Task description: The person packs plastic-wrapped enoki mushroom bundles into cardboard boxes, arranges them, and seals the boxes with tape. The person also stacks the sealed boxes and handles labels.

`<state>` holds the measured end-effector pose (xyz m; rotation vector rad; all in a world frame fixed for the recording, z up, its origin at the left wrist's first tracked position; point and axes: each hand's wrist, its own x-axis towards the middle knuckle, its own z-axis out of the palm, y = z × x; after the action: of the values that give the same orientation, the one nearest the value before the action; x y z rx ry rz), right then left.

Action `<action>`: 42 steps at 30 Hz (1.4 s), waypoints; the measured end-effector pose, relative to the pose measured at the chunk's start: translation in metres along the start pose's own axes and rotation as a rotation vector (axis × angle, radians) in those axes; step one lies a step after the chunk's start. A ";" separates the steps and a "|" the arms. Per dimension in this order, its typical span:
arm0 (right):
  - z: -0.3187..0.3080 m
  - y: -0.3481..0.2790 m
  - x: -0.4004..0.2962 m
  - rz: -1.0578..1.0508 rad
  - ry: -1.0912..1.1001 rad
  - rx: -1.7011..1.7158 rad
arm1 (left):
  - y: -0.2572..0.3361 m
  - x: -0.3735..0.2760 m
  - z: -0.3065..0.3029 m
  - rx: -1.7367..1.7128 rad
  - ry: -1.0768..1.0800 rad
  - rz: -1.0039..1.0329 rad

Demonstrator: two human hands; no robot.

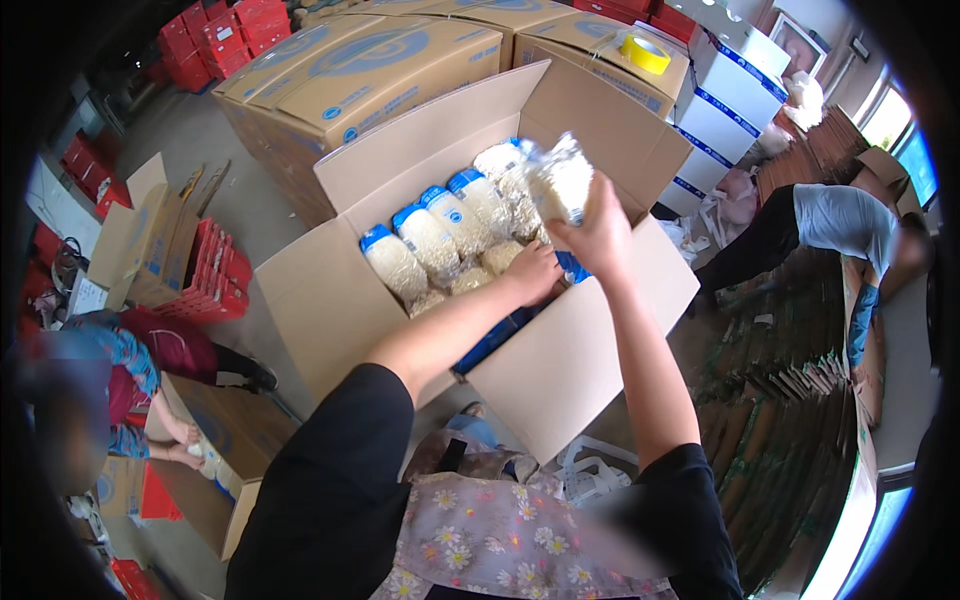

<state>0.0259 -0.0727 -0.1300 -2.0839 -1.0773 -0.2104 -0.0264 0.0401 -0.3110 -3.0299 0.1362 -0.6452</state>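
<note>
An open cardboard carton [555, 382] stands before me with its flaps spread outward. Inside it, clear plastic packs with pale contents and blue ends [454, 217] lie side by side in a row, with more packs nearer me. My right hand [600, 232] grips a similar clear plastic pack [564, 180] above the right part of the carton. My left hand [534, 273] reaches down inside near the carton's front side, beside the packs; its fingertips are partly hidden, and whether it grips anything cannot be told.
Closed cartons [375, 67] stand behind, with a yellow tape roll [645, 54] on one. White boxes [712, 127] are stacked at back right. One co-worker [165, 345] handles packs in a carton at left; another [840, 217] bends over flat cardboard [780, 442] at right.
</note>
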 end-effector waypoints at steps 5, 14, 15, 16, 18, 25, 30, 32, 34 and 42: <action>0.066 0.053 0.016 0.097 -0.489 -0.378 | 0.017 -0.021 -0.026 -0.156 -0.330 -0.185; 0.098 0.070 0.004 0.047 -0.627 -0.420 | -0.007 -0.040 -0.048 -0.233 -0.246 -0.102; 0.095 0.072 0.005 0.017 -0.616 -0.381 | -0.007 -0.041 -0.046 -0.415 -0.227 -0.234; 0.094 0.076 0.004 0.062 -0.614 -0.296 | -0.006 -0.043 -0.043 -0.597 -0.207 -0.365; 0.086 0.077 0.001 -0.098 -0.643 -0.187 | -0.002 -0.036 -0.072 -0.885 -0.262 -0.633; 0.113 0.118 0.005 -0.084 -0.755 -0.049 | -0.002 -0.038 -0.039 -0.791 -0.220 -0.530; 0.146 0.087 -0.015 0.061 -0.476 -0.440 | 0.015 -0.027 -0.051 -0.663 -0.209 -0.592; 0.139 0.077 -0.014 0.124 -0.483 -0.520 | 0.021 -0.034 -0.041 -0.590 -0.244 -0.562; 0.148 0.086 -0.005 0.200 -0.622 -0.581 | 0.025 -0.028 -0.048 -0.626 -0.317 -0.575; 0.074 0.035 -0.065 0.103 -0.026 0.018 | 0.000 -0.025 -0.075 -0.598 -0.402 -0.364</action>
<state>-0.0028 -0.0743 -0.2309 -2.1246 -0.9799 -0.1230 -0.0794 0.0406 -0.2530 -3.7255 -0.2986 0.0349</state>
